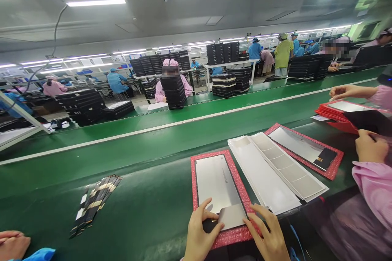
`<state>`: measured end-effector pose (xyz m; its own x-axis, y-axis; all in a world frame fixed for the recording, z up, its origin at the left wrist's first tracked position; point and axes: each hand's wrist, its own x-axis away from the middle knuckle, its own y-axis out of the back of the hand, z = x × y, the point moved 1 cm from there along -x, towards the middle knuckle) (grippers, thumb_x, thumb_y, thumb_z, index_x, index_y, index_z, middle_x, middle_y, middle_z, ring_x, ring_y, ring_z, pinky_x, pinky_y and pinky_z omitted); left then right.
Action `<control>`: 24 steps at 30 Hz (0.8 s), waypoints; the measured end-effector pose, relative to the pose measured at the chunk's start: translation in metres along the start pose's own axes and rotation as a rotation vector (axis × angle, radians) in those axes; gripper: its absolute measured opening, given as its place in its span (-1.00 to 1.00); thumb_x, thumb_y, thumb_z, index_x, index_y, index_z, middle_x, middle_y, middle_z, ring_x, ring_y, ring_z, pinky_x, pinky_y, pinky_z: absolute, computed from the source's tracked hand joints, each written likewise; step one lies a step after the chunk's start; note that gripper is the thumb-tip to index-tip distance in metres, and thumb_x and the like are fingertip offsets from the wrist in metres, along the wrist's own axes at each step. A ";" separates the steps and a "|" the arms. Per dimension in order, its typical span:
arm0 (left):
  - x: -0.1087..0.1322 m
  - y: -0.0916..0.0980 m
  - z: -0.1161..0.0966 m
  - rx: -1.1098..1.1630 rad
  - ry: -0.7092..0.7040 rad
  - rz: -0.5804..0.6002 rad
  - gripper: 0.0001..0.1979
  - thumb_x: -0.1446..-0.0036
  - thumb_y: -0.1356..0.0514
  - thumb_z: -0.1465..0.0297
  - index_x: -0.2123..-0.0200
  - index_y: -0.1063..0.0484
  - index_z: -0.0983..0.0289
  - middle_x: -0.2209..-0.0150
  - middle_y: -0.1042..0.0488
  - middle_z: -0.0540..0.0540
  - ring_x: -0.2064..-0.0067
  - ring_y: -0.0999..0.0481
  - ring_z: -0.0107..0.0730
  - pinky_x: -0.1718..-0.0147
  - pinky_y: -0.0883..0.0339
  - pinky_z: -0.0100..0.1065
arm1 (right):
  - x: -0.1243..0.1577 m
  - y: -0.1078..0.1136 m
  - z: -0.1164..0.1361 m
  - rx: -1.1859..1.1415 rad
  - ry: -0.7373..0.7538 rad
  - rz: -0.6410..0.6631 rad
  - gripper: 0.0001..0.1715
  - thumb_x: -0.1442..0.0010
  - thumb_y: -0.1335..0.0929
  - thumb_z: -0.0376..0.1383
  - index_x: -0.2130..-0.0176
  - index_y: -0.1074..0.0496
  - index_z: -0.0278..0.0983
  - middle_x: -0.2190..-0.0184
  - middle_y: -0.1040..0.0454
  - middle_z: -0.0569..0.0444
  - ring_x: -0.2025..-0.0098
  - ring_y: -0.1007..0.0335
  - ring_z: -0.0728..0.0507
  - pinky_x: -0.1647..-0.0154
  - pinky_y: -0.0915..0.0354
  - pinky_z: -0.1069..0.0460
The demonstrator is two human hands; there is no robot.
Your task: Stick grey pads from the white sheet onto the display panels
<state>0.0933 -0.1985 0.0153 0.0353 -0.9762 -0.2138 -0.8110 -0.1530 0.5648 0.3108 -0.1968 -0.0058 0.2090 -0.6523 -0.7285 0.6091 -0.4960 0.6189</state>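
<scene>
A silver-backed display panel lies on a red bubble-wrap sheet at the front of the bench. Over the panel's near end is a small grey rectangular sticker. My left hand pinches its left edge between thumb and fingers, beside a dark strip on the panel. At the sticker's right edge, my right hand has its thumb and index finger closed in. To the right lie white backing sheets, one bearing a row of similar grey stickers.
Another panel on red wrap lies farther right. A co-worker's hands handle a red-wrapped stack. Dark flexible strips lie left, near another person's hand. Beyond the green belt stand black stacks.
</scene>
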 end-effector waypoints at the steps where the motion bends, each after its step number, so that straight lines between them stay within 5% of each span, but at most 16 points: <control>1: 0.000 -0.001 0.000 0.000 -0.004 0.004 -0.44 0.03 -0.25 0.34 -0.06 -0.15 0.15 0.43 -0.53 -0.07 0.28 -0.50 -0.30 0.11 -0.29 -0.24 | 0.001 0.000 0.003 -0.021 0.039 -0.028 -0.78 -0.15 -0.29 -0.37 0.16 -0.41 -0.23 0.17 -0.47 -0.06 0.07 -0.39 -0.18 0.10 -0.31 -0.08; 5: -0.002 -0.003 0.000 0.012 -0.019 0.005 -0.49 -0.04 -0.19 0.33 -0.06 -0.13 0.17 0.45 -0.53 -0.09 0.31 -0.51 -0.35 0.13 -0.33 -0.26 | 0.001 -0.011 0.024 -0.067 0.278 -0.093 -0.77 -0.21 -0.22 -0.41 0.27 -0.46 -0.28 0.27 -0.56 0.05 0.12 -0.45 -0.07 -0.05 -0.21 0.01; 11: -0.005 -0.001 0.004 -0.002 -0.099 -0.028 -0.53 -0.04 -0.18 0.31 -0.05 -0.20 0.13 0.47 -0.54 -0.10 0.33 -0.53 -0.36 0.20 -0.39 -0.31 | -0.014 -0.026 0.049 0.026 0.505 -0.083 -0.74 -0.25 -0.19 -0.31 0.29 -0.45 -0.26 0.28 -0.57 0.18 0.21 -0.49 0.02 -0.28 0.26 -0.14; 19: -0.004 0.001 0.008 -0.063 -0.152 0.017 -0.87 -0.06 -0.18 0.31 0.29 -0.49 0.09 0.41 -0.53 -0.03 0.34 -0.51 -0.37 0.30 -0.40 -0.36 | -0.001 0.002 0.009 0.234 0.407 0.114 -0.65 -0.18 -0.27 -0.26 0.11 -0.38 -0.46 0.15 -0.51 -0.01 0.10 -0.45 -0.08 -0.26 0.45 -0.22; 24: -0.004 0.001 0.004 -0.053 -0.160 0.022 -0.89 -0.08 -0.16 0.32 0.37 -0.49 0.14 0.37 -0.52 0.01 0.29 -0.49 -0.36 0.25 -0.39 -0.34 | 0.006 0.004 0.000 0.289 0.388 0.095 -0.61 -0.15 -0.30 -0.21 0.12 -0.40 -0.46 0.13 -0.50 -0.05 0.08 -0.43 -0.17 -0.26 0.40 -0.26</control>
<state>0.0898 -0.1937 0.0139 -0.0791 -0.9431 -0.3229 -0.7787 -0.1438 0.6107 0.3141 -0.2027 -0.0077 0.5563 -0.4676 -0.6869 0.3484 -0.6192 0.7037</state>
